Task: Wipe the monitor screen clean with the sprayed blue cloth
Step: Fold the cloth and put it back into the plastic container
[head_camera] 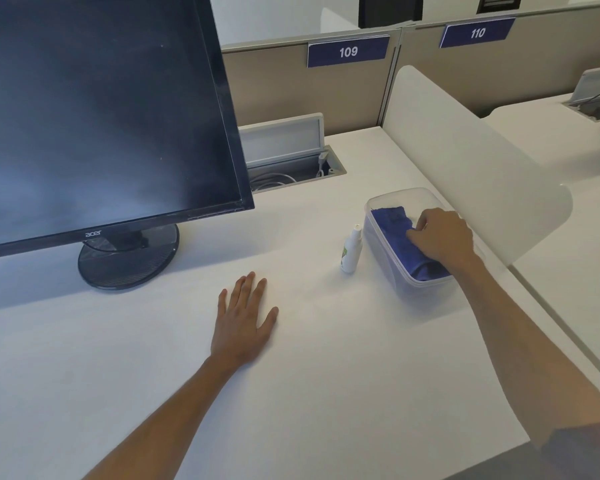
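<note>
Now right hand (442, 237) grips blue cloth (395, 225), lengthwise in tub (426, 289)

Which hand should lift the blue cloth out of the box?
Right. The right hand already grips the blue cloth inside the clear plastic box; the left hand lies flat on the desk.

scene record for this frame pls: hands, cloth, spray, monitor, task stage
left hand: flat on white desk, fingers straight, holds nothing
right hand: in clear plastic container, fingers curled on blue cloth
spray bottle: upright, just left of container, untouched
monitor: off, screen dark with faint smears
task stage: cloth not yet out; wiping not begun
</note>
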A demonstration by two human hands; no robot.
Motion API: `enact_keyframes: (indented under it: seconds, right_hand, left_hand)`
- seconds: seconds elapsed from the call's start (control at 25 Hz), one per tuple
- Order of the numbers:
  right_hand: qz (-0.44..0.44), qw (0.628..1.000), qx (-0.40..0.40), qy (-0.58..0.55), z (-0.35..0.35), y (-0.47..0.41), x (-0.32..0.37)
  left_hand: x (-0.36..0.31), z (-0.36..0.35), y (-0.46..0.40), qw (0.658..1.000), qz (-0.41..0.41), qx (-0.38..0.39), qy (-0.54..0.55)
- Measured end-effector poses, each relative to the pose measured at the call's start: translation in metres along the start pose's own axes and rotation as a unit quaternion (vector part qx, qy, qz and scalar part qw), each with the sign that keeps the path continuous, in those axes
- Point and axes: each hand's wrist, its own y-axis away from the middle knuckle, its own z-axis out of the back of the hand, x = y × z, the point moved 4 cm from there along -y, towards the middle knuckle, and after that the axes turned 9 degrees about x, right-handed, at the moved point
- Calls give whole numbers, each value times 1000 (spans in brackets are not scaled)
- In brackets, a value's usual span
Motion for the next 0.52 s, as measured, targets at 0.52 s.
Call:
enact_keyframes:
  seconds: [0.52]
  right_hand:
    - [217, 973, -29, -65, -31, 56, 84]
  left_hand:
    - [1, -1, 0, 1000, 1, 2, 0]
